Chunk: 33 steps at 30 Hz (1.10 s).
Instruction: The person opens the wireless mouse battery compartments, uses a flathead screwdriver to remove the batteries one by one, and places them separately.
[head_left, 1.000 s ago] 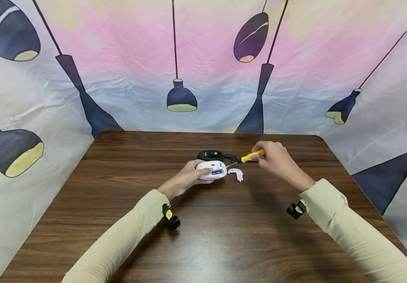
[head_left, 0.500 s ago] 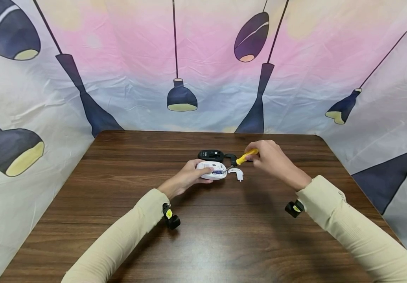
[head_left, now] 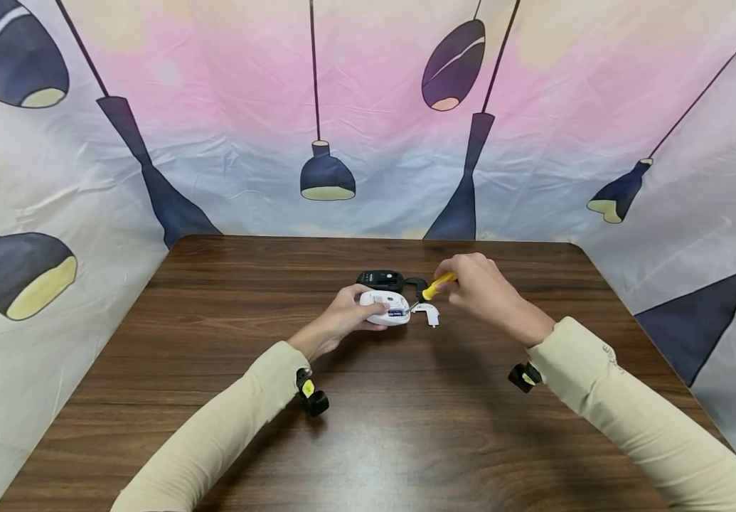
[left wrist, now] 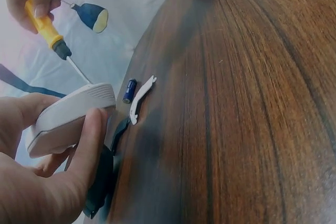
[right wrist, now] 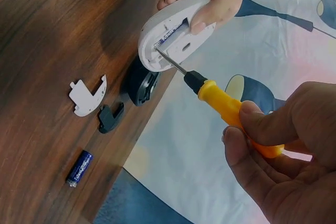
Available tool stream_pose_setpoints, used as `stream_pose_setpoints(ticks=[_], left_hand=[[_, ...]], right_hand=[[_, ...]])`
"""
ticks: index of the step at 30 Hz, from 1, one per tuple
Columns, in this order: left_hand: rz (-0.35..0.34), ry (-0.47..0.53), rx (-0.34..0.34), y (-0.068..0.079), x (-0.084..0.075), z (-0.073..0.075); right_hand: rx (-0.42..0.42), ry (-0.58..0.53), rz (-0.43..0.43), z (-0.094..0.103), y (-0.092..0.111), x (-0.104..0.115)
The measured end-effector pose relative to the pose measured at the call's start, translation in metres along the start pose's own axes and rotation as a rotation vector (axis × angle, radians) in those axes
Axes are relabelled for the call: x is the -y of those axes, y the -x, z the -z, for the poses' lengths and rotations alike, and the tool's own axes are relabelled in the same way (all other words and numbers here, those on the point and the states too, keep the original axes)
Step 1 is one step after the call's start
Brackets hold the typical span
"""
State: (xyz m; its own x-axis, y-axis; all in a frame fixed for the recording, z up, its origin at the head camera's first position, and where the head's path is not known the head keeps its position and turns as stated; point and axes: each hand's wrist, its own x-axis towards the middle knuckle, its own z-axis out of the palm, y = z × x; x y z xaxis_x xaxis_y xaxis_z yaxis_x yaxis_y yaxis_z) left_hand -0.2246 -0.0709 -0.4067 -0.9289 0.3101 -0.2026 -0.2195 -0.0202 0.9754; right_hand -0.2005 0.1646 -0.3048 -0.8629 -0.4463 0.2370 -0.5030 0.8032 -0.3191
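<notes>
My left hand (head_left: 345, 316) grips a white computer mouse (head_left: 380, 307), its underside turned up and the battery bay uncovered. A blue battery (right wrist: 173, 33) lies in that bay, and the left thumb rests by its end. My right hand (head_left: 475, 286) holds a screwdriver (right wrist: 223, 106) by its yellow handle, with fingers and thumb pinched round it. In the right wrist view the metal tip meets the bay at the battery's end. From the left wrist view, the mouse's side (left wrist: 79, 111) shows and the bay is hidden.
A black mouse (head_left: 380, 280) lies bottom up behind the white one. Beside it are a black battery cover (right wrist: 111, 118) and a white battery cover (right wrist: 87, 96). A loose blue battery (right wrist: 80, 168) lies on the wooden table (head_left: 265, 284). Printed fabric (head_left: 246, 163) hangs behind.
My right hand has moved left with the screwdriver, bringing its tip from the white mouse's edge into the battery bay. The left hand and mouse have barely shifted.
</notes>
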Motion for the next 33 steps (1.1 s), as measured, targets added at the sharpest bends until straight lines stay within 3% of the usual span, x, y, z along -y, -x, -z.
stream_pose_setpoints(ticks=[6,17,33], left_hand=[[-0.004,0.019,-0.014,0.002,-0.001,0.000],[0.033,0.073,0.008,0.003,-0.001,0.004],[0.079,0.144,0.063,0.006,-0.005,0.005]], right_hand=[[0.022,-0.027,-0.034,0.001,0.001,-0.008],[0.079,-0.139,-0.084,-0.003,0.010,-0.050],[0.082,-0.518,-0.173,-0.035,0.033,-0.089]])
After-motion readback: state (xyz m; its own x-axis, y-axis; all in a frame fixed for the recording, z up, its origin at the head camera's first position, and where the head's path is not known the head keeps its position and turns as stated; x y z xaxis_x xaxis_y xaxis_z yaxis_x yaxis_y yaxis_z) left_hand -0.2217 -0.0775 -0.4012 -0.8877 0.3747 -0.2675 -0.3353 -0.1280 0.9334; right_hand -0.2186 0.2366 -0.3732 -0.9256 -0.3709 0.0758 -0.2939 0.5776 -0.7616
